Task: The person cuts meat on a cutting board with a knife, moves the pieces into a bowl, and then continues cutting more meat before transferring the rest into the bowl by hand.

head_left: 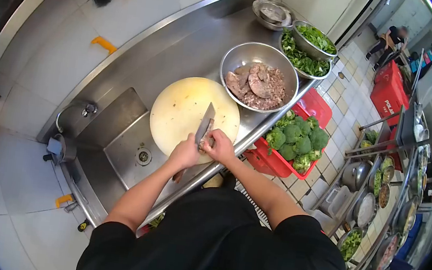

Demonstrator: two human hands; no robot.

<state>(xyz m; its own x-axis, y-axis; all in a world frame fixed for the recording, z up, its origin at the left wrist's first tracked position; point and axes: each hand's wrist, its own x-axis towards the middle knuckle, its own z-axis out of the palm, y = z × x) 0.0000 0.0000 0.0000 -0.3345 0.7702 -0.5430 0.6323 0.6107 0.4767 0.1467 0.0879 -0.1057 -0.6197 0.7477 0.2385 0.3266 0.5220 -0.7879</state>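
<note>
White tiles cover the wall behind the steel counter, whose back edge curves upward; I spot 2 orange fixtures there. A sink sits near the counter's left end. Tan and white floor tiles stretch from its front edge towards metal racks, with a bright light tube beyond.
</note>
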